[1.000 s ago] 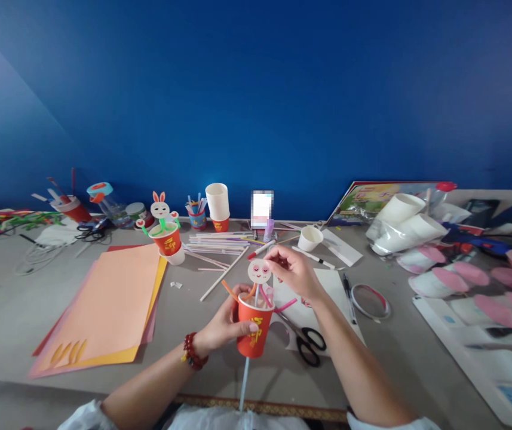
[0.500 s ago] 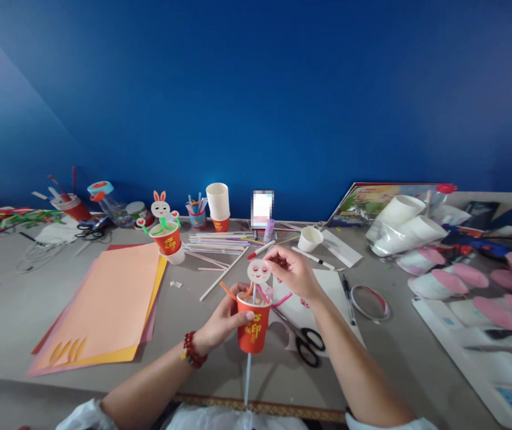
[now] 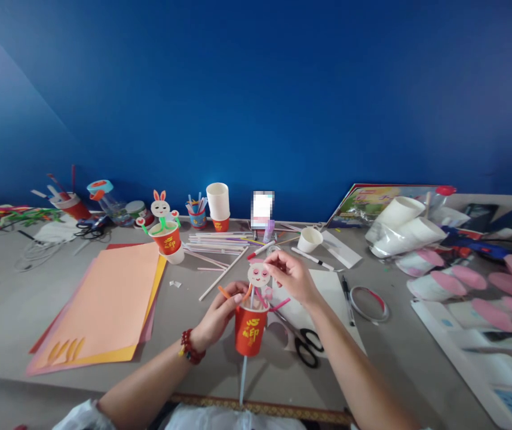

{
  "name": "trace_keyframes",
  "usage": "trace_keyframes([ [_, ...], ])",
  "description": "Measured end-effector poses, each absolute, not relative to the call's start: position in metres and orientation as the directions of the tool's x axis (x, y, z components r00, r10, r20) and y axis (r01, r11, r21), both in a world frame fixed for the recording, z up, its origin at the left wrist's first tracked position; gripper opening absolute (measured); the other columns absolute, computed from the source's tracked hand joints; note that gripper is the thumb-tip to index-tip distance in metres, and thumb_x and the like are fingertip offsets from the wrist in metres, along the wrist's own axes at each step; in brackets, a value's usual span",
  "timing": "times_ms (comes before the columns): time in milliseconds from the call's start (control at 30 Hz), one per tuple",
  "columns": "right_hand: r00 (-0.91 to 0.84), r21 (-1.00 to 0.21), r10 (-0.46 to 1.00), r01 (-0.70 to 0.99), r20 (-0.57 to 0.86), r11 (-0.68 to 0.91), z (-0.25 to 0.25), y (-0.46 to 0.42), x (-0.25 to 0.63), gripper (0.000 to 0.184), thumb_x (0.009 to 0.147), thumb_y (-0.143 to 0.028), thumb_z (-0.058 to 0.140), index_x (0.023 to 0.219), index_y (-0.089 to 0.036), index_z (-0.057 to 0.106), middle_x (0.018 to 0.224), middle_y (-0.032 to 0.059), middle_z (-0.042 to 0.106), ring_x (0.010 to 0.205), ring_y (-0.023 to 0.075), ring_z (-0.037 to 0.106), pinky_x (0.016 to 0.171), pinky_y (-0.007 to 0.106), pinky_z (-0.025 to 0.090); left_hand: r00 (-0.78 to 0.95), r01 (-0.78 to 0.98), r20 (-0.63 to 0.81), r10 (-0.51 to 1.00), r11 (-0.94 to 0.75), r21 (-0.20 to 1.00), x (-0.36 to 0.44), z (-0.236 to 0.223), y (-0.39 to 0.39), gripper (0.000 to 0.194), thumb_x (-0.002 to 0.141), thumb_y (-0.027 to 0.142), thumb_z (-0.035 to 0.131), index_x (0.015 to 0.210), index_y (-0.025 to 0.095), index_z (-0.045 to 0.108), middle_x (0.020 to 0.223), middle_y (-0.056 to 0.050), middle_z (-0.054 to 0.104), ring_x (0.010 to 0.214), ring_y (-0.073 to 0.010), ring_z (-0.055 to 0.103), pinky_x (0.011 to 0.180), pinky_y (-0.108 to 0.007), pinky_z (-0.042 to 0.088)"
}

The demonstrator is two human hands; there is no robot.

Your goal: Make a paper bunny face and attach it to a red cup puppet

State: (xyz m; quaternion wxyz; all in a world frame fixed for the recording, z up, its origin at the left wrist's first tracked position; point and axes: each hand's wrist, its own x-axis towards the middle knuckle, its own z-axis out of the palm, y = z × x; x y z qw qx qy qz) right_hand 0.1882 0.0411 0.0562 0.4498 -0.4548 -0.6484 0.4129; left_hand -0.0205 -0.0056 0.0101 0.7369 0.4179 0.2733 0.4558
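My left hand (image 3: 223, 312) grips the rim of a red paper cup (image 3: 249, 334) with yellow lettering, its thumb at the upper left edge. Orange and pink strips (image 3: 279, 305) stick out over the rim. Above the cup, a round white paper face (image 3: 258, 275) with pink cheeks sits on a thin straw, which also shows below the cup as a pale straw (image 3: 244, 379). At the face's right edge, the thumb and fingers of my right hand (image 3: 292, 278) are pinched together on it. Black-handled scissors (image 3: 308, 348) lie right of the cup, on white paper.
A finished-looking rabbit cup figure (image 3: 166, 239) stands behind left, near stacked coloured paper (image 3: 107, 298). Several loose straws (image 3: 215, 243) lie at the back. To the right are a tape roll (image 3: 370, 304), a black pen (image 3: 348, 298) and bagged paper cups (image 3: 405, 227).
My left thumb has moved from the cup's front up to its rim. The cup has shifted slightly left and its lettering shows more fully. My right fingers stay at the paper face.
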Motion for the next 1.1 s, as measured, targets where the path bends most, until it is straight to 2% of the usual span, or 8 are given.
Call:
trace_keyframes([
  [133,-0.181,-0.943,0.959,0.216,0.216,0.253,0.047,0.039,0.186,0.015,0.090,-0.034,0.061,0.085,-0.020,0.063,0.069,-0.0016,0.059,0.054,0.0102,0.049,0.050,0.021,0.041,0.389,-0.426,-0.117,0.914,0.291,0.857,-0.021,0.011,-0.003,0.026,0.083,0.034,0.073,0.102,0.018,0.066,0.096,-0.003,0.064,0.081,-0.0141,0.059,0.074,-0.023,0.044],
  [400,-0.141,-0.949,0.967,0.208,0.211,0.237,0.046,0.034,0.185,0.017,0.090,-0.036,0.061,0.084,-0.020,0.062,0.066,-0.0024,0.056,0.052,0.0100,0.047,0.048,0.021,0.039,0.479,-0.426,-0.182,0.858,0.409,0.807,-0.032,0.029,0.007,0.034,0.078,0.023,0.078,0.109,0.019,0.067,0.103,-0.007,0.071,0.090,-0.0187,0.067,0.083,-0.028,0.048],
  [533,-0.116,-0.955,0.972,0.198,0.202,0.222,0.042,0.034,0.185,0.018,0.091,-0.037,0.061,0.083,-0.021,0.062,0.063,-0.0034,0.054,0.051,0.0099,0.045,0.047,0.021,0.037,0.503,-0.437,-0.182,0.845,0.430,0.790,-0.038,0.032,0.016,0.023,0.085,0.029,0.070,0.104,0.016,0.070,0.102,-0.010,0.073,0.090,-0.0217,0.068,0.085,-0.032,0.049],
  [700,-0.118,-0.963,0.974,0.168,0.192,0.210,0.041,0.034,0.183,0.018,0.090,-0.037,0.061,0.084,-0.021,0.061,0.065,-0.0025,0.055,0.052,0.0106,0.047,0.047,0.021,0.038,0.573,-0.465,-0.116,0.811,0.439,0.769,-0.041,0.030,0.028,0.036,0.089,0.042,0.061,0.110,0.014,0.070,0.106,-0.014,0.072,0.102,-0.0272,0.065,0.093,-0.039,0.047],
  [933,-0.105,-0.949,0.971,0.210,0.216,0.234,0.050,0.036,0.181,0.016,0.090,-0.035,0.060,0.084,-0.020,0.063,0.070,-0.0002,0.062,0.054,0.0113,0.050,0.049,0.022,0.040,0.737,-0.320,-0.034,0.675,0.393,0.862,-0.064,0.032,0.046,0.053,0.089,0.047,0.060,0.128,0.010,0.063,0.118,-0.021,0.070,0.114,-0.0357,0.062,0.103,-0.051,0.039],
  [1100,-0.087,-0.937,0.961,0.215,0.263,0.276,0.061,0.041,0.174,0.016,0.091,-0.036,0.060,0.084,-0.021,0.062,0.068,-0.0015,0.060,0.052,0.0112,0.049,0.050,0.023,0.040,0.685,-0.182,-0.096,0.722,0.297,0.937,-0.068,0.051,0.051,0.044,0.088,0.039,0.066,0.125,0.015,0.066,0.122,-0.017,0.070,0.118,-0.0330,0.061,0.107,-0.047,0.039],
])
